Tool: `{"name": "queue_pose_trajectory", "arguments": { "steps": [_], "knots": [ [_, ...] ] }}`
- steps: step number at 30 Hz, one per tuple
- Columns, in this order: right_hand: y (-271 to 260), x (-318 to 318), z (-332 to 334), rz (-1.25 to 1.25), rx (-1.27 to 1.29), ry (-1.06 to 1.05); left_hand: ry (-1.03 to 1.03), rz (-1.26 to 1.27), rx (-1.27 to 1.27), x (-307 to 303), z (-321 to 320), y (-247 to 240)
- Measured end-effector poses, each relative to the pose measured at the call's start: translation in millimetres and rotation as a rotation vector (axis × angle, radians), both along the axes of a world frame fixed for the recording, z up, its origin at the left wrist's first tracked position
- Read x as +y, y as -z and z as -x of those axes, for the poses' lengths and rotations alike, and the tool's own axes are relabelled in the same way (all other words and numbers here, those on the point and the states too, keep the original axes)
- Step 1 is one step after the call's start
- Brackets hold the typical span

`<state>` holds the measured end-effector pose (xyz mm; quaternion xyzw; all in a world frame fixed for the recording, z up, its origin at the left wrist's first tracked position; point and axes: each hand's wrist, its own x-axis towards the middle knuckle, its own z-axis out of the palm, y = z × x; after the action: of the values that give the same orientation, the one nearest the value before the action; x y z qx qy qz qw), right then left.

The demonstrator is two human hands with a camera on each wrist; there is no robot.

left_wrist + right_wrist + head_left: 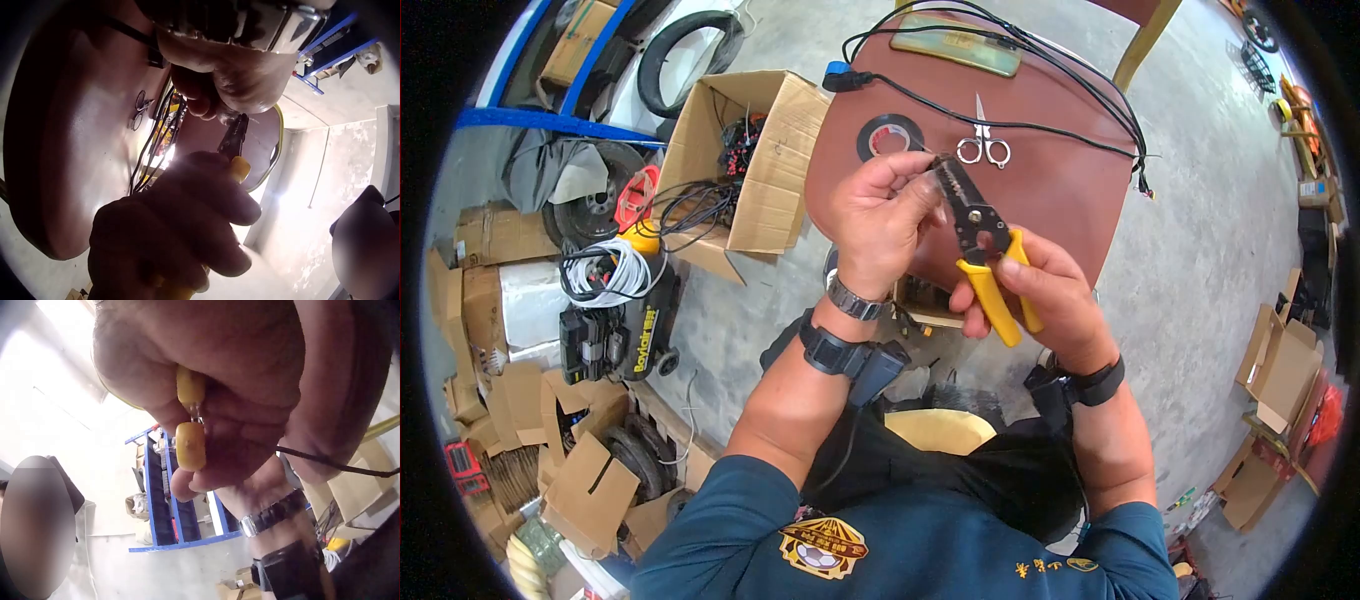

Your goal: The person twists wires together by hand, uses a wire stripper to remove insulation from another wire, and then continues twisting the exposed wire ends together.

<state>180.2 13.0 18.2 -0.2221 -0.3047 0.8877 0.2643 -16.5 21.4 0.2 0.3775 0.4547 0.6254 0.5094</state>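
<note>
My right hand (pixel 1050 295) grips wire strippers (pixel 972 212) by their yellow handles, which stand apart. Their black head points up and left, to the fingertips of my left hand (pixel 885 215). Thumb and fingers of the left hand pinch something small right at that tip; they hide most of it, and I cannot tell what it is. In the left wrist view the dark nose of the strippers (pixel 233 139) meets these fingertips. Just beyond the hands, a roll of black tape (pixel 890 119) and folding scissors (pixel 982 133) lie on a reddish-brown seat (pixel 1050 185).
A black cable with a blue-ended plug (pixel 840 77) loops across the seat, near a pale green flat case (pixel 960 45). Left of it stands an open cardboard box (pixel 785 135) of wires. A black wheeled machine (pixel 640 325) carries coiled white hose (pixel 600 275).
</note>
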Motion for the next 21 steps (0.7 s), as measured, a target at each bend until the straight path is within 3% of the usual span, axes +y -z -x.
{"name": "queue_pose_trajectory", "arguments": {
  "steps": [8,12,21],
  "knots": [
    [-21,9,-32,-0.073,-0.247,0.006,0.168,0.037,-0.003,1,2,0],
    [-23,13,-36,-0.11,-0.327,-0.042,0.236,0.054,0.184,1,7,-7],
    [-21,10,-38,-0.136,-0.344,-0.081,0.283,0.077,0.262,-3,16,-15]
  ]
}}
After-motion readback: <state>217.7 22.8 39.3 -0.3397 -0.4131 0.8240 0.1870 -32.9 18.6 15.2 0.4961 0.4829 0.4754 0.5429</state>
